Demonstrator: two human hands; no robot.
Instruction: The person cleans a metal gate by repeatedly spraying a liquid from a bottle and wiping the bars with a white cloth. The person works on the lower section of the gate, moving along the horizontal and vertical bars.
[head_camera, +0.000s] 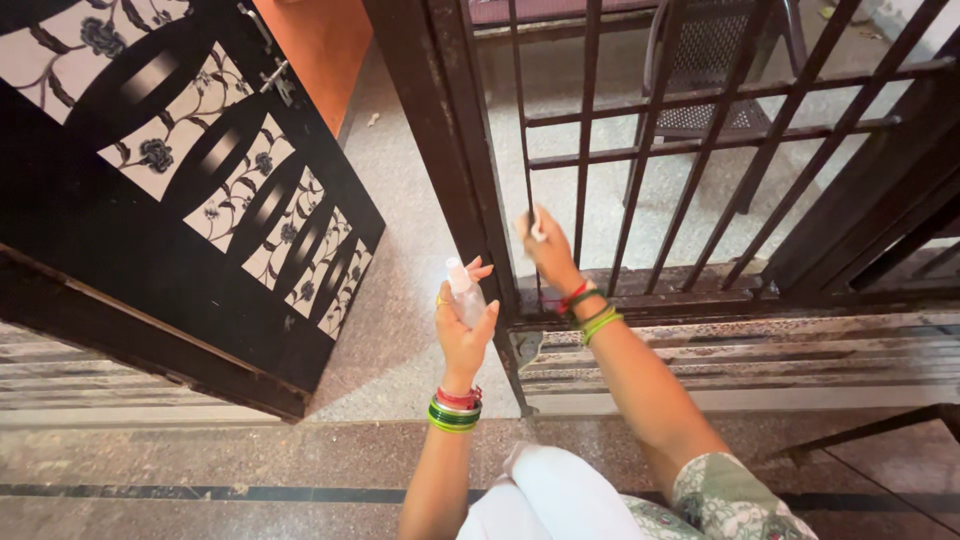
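Bottle (465, 292) stood upright in the clenched left hand (463, 325); right hand (547, 245) pinched a half-hidden white cloth (538, 232) on the bar (521, 130).

The grille (700, 150) is dark painted metal, its bars matt and dusty, and the door (200, 200) beside it is glossy black with pale floral panels that catch the light. The bottle (464, 290) looks like clear, smooth plastic – the cloth (537, 232) a small white scrap, soft and matt. The floor (400, 300) is speckled polished stone, the bangles (455, 412) glossy, the chair (715, 60) perforated plastic.
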